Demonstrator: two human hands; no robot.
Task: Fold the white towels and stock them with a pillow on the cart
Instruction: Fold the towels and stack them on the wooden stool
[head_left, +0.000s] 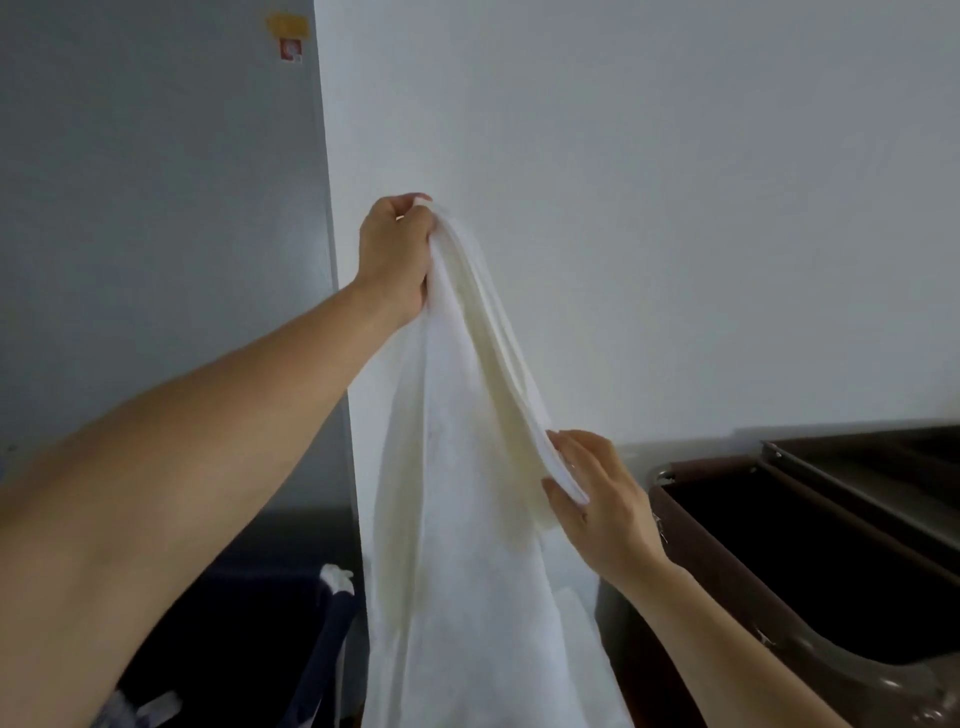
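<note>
A large white cloth towel (467, 519) is held raised before a pale wall (675, 208). Its upper edge is gripped by the left hand (397, 254) and pinched lower down by the right hand (597, 509), beside a dark brown cart (779, 545).

Soft, matt white cloth, that towel (467, 519), faintly textured with a thicker, creamier hemmed edge. The cart (810, 545) looks like dark brown smooth plastic, glossy at its rounded corner. Wall (675, 208) matt, painted.
</note>
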